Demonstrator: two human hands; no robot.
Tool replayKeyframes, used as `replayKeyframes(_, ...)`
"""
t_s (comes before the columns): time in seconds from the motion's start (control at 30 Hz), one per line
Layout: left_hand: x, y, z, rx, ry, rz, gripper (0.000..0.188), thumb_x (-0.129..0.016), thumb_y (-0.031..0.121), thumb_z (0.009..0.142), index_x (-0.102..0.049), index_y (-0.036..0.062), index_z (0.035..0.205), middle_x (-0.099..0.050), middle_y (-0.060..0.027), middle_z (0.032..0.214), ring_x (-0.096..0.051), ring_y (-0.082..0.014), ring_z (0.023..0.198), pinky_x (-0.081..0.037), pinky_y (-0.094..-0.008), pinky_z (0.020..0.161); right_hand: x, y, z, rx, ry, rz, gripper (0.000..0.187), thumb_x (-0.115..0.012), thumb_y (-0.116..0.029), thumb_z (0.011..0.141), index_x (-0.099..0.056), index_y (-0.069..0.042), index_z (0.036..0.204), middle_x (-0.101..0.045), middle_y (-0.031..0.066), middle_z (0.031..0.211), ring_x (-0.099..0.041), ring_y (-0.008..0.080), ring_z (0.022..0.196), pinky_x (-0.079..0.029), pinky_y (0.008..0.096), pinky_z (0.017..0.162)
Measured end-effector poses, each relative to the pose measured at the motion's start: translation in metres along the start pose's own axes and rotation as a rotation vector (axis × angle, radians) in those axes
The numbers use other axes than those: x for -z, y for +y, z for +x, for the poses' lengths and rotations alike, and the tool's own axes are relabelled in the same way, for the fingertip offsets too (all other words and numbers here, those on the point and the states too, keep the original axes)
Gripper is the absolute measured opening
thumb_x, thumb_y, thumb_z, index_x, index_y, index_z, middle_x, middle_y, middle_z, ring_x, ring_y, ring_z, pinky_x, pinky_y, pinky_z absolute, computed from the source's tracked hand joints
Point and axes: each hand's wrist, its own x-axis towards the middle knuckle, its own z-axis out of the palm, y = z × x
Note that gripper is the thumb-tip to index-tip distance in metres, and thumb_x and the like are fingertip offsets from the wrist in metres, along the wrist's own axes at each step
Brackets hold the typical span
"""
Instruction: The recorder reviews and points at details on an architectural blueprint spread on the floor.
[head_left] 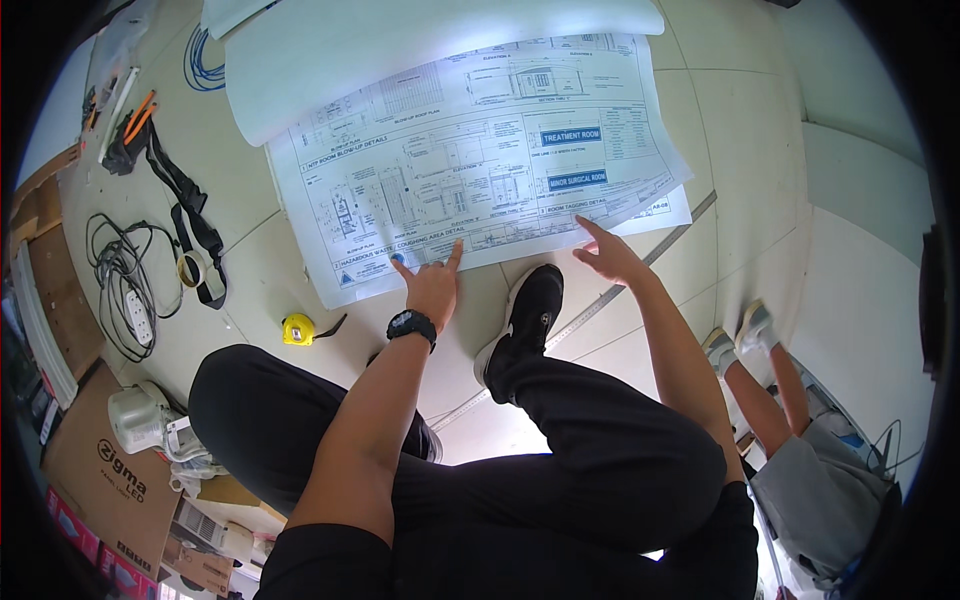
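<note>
A large stack of printed building drawings (440,215) lies on the tiled floor in front of me, its upper sheets (430,65) rolled back along the far side. My left hand (432,290), with a black watch on the wrist, rests at the near edge of the sheet, thumb and index finger stretched out. Toward the right side of that same edge, my right hand (608,252) points with its index finger onto the paper, the other fingers loosely bent. Neither hand holds anything.
Left of the drawings lie a yellow tape measure (298,329), a black strap (190,215), a tape roll (190,268) and a cable with a white power strip (138,318). Orange-handled tools (140,115) sit farther off. A cardboard box (105,470) stands lower left; another person (815,480) is at right.
</note>
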Motion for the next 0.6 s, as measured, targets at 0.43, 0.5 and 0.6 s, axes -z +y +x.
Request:
replayKeyframes(0.43,-0.0004,0.0015,-0.0002,0.02,-0.004,0.008,0.062,-0.047,0.01,0.1,-0.032,0.0223,0.159,-0.07,-0.006,0.097,-0.068,-0.0273,0.101,-0.012,-0.0845,0.106,0.0042,-0.0066,-0.0024,-0.028,-0.013,0.007,0.076,-0.07,-0.027,0.095,-0.031,-0.008,0.158,-0.061,0.0243,0.135,-0.067,0.0314,0.111,-0.053,0.0416,0.095)
replayKeyframes(0.5,-0.0007,0.0011,0.0,0.016,0.003,0.0,0.062,-0.047,0.011,0.1,-0.032,0.0226,0.16,-0.07,-0.006,0.097,-0.068,-0.0273,0.102,-0.012,-0.0845,0.106,0.0055,-0.0072,-0.0023,-0.033,-0.018,0.011,0.076,-0.07,-0.027,0.095,-0.031,-0.008,0.158,-0.061,0.0242,0.135,-0.067,0.0313,0.111,-0.053,0.0415,0.095)
replayKeyframes(0.6,0.0027,0.0027,-0.0001,0.015,-0.003,-0.014,0.062,-0.046,0.011,0.1,-0.032,0.0218,0.159,-0.07,-0.0062,0.097,-0.067,-0.0275,0.102,-0.012,-0.0845,0.106,0.0059,-0.0049,-0.001,-0.076,-0.046,0.033,0.075,-0.071,-0.028,0.095,-0.032,-0.015,0.158,-0.051,0.0199,0.149,-0.064,0.03,0.116,-0.052,0.0418,0.099)
